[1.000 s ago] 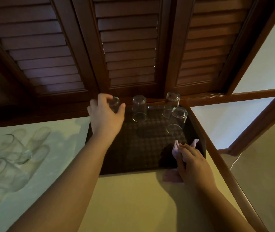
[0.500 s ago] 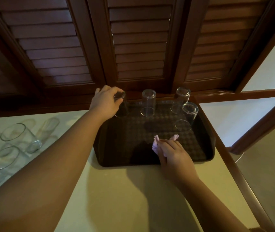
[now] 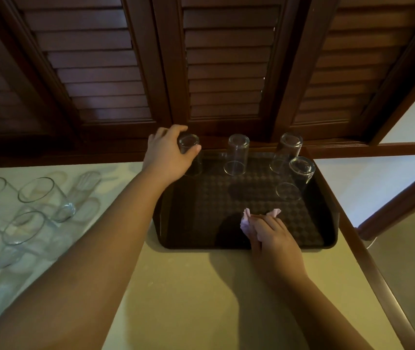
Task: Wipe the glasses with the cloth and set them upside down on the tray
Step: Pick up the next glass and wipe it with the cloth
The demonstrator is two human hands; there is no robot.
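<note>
Clear glass is the matter of the head view: the person's left hand is wrapped round an inverted clear drinking glass at the far left corner of the dark rectangular plastic tray with a chequered mat; fingers and thumb close on its upturned base, and its rim appears to sit on or just above the mat, though the hand hides part of it; three more clear glasses stand upside down along the far edge and right side, one at centre, one at far right, one just nearer; the right hand rests at the tray's near rim, clenched on a small crumpled pale pink cloth; several unwiped clear glasses lie on their sides on the pale countertop, well apart to the left. To do the step well, the judgement is that the held glass should go down squarely, rim flat, beside but not touching the centre glass, fingers opening only once it stands steady; a tilted release could tip it against its neighbour.
</note>
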